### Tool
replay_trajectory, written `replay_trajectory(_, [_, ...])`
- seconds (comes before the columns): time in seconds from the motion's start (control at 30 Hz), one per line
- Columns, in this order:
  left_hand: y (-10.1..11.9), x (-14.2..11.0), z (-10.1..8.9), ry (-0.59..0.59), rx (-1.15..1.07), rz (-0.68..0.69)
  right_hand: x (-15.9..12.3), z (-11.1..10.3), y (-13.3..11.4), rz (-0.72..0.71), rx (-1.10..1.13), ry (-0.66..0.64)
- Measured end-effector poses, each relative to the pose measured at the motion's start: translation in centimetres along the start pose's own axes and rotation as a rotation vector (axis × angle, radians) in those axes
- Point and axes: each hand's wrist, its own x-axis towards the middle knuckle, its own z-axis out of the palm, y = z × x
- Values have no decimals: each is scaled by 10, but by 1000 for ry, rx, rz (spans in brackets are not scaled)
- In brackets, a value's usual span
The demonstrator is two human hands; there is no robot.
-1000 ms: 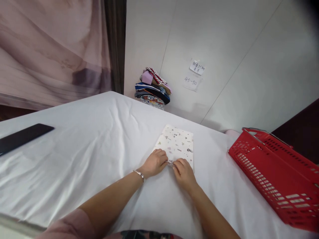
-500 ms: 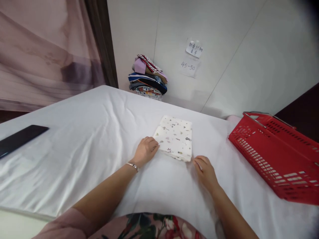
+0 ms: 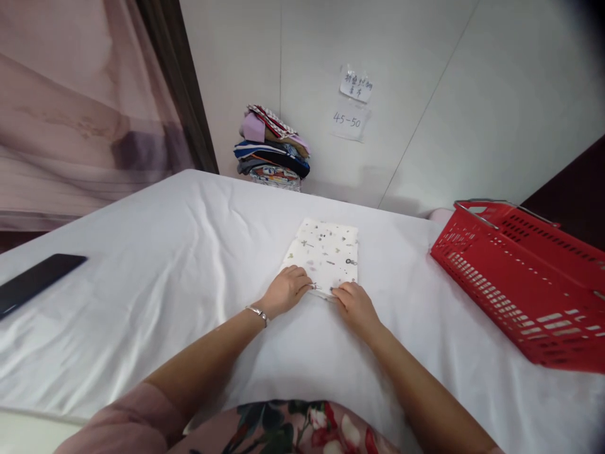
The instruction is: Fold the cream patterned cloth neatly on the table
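Observation:
A folded white cloth (image 3: 326,249) with small scattered prints lies flat on the white-covered table (image 3: 155,302). My left hand (image 3: 287,289) grips its near left edge, fingers bent over the top. At the near right edge my right hand (image 3: 357,306) pinches the cloth between thumb and fingers. The folded layers show as a thin stack along the near side, between the two hands.
A red plastic basket (image 3: 515,284) with metal handles lies at the right. A black phone-like slab (image 3: 40,280) rests at the far left. Behind the table's far edge rises a pile of folded fabrics (image 3: 274,148). Handwritten paper signs (image 3: 350,116) hang on the wall.
My right hand has moved left and onto the cloth's near edge, which it was beside before. My left hand has shifted slightly right over the near edge. The view has turned a little.

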Motion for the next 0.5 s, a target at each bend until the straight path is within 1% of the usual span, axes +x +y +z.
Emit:
replay_trajectory(0.1, [-7,-3,-5,8,-17,12,-3,-2,-1,13,63,-15])
replay_trajectory(0.17, [-15,-4,-11,64,0,-60,-4,-9,4,40,146,-15])
replay_trajectory(0.23, [-25,-3,-17,142,25,-219,-4,-17,14,122,182,31])
replay_trajectory(0.27, [-30,-1,-19,165,26,-323,-3,-21,21,194,171,60])
replay_trajectory(0.3, [-35,1,-21,163,12,-432,-1,-23,28,285,147,79])
replay_trajectory(0.33, [-39,5,-23,136,-13,-542,2,-25,35,387,127,77])
replay_trajectory(0.4, [-46,14,-23,36,-81,-720,10,-23,46,580,145,-8])
replay_trajectory(0.43, [-47,18,-23,-14,-110,-775,15,-21,50,644,177,-71])
replay_trajectory(0.5, [-47,25,-21,-76,-150,-828,23,-15,52,688,232,-145])
